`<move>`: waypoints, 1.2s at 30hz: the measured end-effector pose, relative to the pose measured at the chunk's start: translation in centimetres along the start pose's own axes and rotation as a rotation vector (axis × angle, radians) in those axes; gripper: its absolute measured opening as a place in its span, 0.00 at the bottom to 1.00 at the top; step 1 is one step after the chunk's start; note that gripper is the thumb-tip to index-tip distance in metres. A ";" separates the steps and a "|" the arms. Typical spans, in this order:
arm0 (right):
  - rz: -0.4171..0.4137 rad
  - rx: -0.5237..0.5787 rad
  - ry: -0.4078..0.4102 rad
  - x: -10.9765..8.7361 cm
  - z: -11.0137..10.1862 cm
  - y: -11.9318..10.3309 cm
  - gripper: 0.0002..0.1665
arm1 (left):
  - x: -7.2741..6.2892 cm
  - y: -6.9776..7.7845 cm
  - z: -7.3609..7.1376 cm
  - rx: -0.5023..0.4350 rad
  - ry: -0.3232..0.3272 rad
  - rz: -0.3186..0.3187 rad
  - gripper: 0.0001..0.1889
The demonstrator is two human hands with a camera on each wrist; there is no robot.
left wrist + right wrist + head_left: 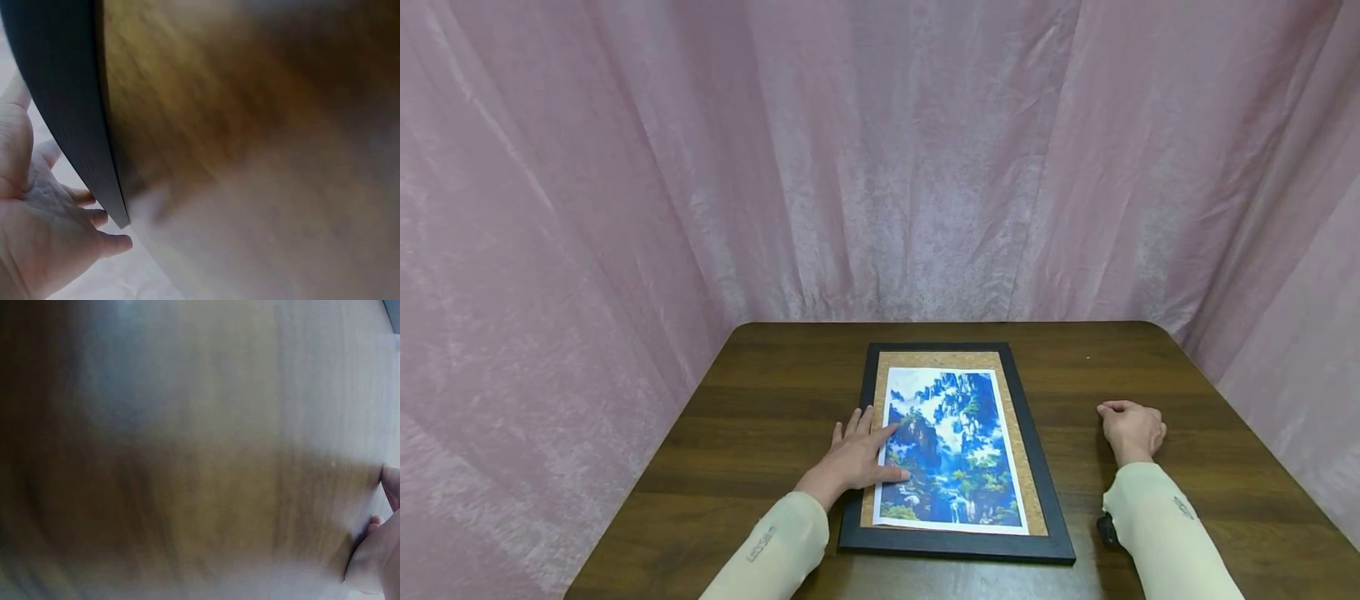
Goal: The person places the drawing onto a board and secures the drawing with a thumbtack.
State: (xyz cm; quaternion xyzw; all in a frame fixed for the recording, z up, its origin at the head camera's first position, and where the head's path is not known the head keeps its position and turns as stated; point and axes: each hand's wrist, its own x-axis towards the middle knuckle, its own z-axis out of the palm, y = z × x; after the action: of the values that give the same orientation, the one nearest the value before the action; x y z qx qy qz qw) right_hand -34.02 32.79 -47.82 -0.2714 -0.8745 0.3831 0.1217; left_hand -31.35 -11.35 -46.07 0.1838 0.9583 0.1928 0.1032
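Note:
A black-edged picture frame [972, 543] with a cork board [940, 359] inside lies on the wooden table. On the cork rests a white-bordered print [951, 450] of blue mountains, waterfalls and green trees. My left hand [853, 460] lies spread across the frame's left side, thumb and a fingertip over the print's left edge. In the left wrist view, the left hand [47, 231] shows beside the dark frame edge [75, 112], fingers spread. To the right of the frame, my right hand [1132, 430] rests at the tabletop, fingers loosely curled, with nothing visible in it.
The brown wooden table [760, 417] has rounded far corners. Pink curtains [880, 167] hang behind it and along both sides. A tiny white speck [1087, 357] lies on the tabletop beyond the right hand. A small black device [1107, 530] sits at the right cuff.

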 end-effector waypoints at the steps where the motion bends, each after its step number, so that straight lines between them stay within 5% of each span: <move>1: -0.001 0.000 0.000 0.0 0.0 0.0 0.18 | -0.1 0.1 0.0 -0.002 0.001 -0.001 0.46; 19: -0.012 0.021 -0.002 -0.4 -0.5 -0.3 0.19 | -0.4 0.4 0.0 -0.031 -0.019 -0.031 0.47; 36: -0.126 0.022 0.061 0.4 -1.1 -0.5 0.20 | -0.2 0.3 0.0 -0.026 -0.025 -0.031 0.47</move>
State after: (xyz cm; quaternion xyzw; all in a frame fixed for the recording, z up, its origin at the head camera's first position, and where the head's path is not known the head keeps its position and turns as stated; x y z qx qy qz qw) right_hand -34.03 33.39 -46.66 -0.2258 -0.8815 0.3760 0.1751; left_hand -31.05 -11.16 -45.96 0.1701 0.9571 0.2013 0.1204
